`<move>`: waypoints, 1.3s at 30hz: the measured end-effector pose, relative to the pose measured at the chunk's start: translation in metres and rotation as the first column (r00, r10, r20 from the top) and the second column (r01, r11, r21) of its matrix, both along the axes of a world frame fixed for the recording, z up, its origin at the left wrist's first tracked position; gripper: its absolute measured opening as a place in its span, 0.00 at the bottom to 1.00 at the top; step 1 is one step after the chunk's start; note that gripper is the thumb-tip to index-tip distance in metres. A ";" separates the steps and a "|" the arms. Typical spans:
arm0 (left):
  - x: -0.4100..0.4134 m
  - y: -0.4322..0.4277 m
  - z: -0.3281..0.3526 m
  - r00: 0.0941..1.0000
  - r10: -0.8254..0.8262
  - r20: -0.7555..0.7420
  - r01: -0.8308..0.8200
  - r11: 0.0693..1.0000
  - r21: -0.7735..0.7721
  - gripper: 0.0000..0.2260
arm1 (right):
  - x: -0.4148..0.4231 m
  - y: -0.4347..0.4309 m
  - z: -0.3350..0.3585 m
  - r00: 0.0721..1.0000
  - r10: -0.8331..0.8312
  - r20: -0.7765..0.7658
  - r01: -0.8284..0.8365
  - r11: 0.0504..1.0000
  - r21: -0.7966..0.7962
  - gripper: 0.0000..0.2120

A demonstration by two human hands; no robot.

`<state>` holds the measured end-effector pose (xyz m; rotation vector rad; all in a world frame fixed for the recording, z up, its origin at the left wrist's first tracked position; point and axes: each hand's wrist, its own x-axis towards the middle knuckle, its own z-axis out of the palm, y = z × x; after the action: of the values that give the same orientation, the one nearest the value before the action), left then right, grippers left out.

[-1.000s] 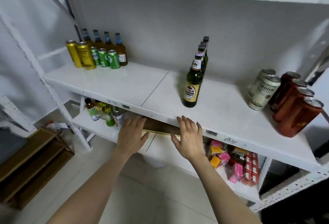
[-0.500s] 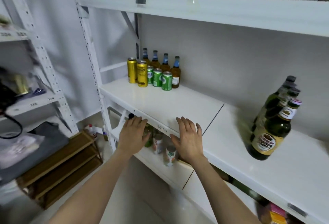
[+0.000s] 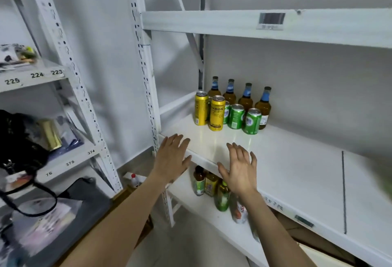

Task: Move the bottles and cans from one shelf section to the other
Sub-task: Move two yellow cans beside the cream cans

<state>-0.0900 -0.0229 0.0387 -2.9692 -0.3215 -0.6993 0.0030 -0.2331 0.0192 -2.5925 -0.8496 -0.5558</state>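
Note:
At the back left of the white shelf (image 3: 292,173) stand two yellow cans (image 3: 216,113), three green cans (image 3: 251,121) and several amber bottles with blue neck labels (image 3: 264,105). My left hand (image 3: 170,158) hovers flat, fingers straight, over the shelf's front left corner. A little to its right, my right hand (image 3: 239,168) is spread with straight fingers above the shelf's front edge. Both hands are empty and well short of the cans.
A white upright post (image 3: 146,88) bounds the shelf on the left. Below the shelf stand several small bottles (image 3: 209,185) on a lower shelf. A second rack (image 3: 38,76) with numbered labels and a black bag (image 3: 19,139) is at the left.
The view has swung left, so the green beer bottles and red cans on the right have left the frame. Both hands stay flat and empty and have risen slightly toward the yellow and green cans.

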 end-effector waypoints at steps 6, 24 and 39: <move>0.069 0.070 0.005 0.999 -0.047 -0.018 0.047 0.999 0.002 0.24 | 0.059 0.072 0.007 0.998 -0.060 0.011 0.060 0.998 -0.014 0.31; 0.260 0.183 -0.034 0.937 -0.344 -0.060 0.326 0.923 -0.204 0.34 | 0.175 0.164 -0.013 0.908 -0.389 -0.158 0.416 0.886 0.205 0.38; 0.330 0.181 -0.070 0.895 -0.384 0.225 0.371 0.365 -0.854 0.35 | 0.235 0.186 -0.036 0.935 -0.027 -0.352 0.266 0.710 0.652 0.34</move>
<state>0.2395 0.1580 -0.0317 -4.1781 0.0865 -0.6757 0.2383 -0.0471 -0.0171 -1.9626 -0.2337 -0.3757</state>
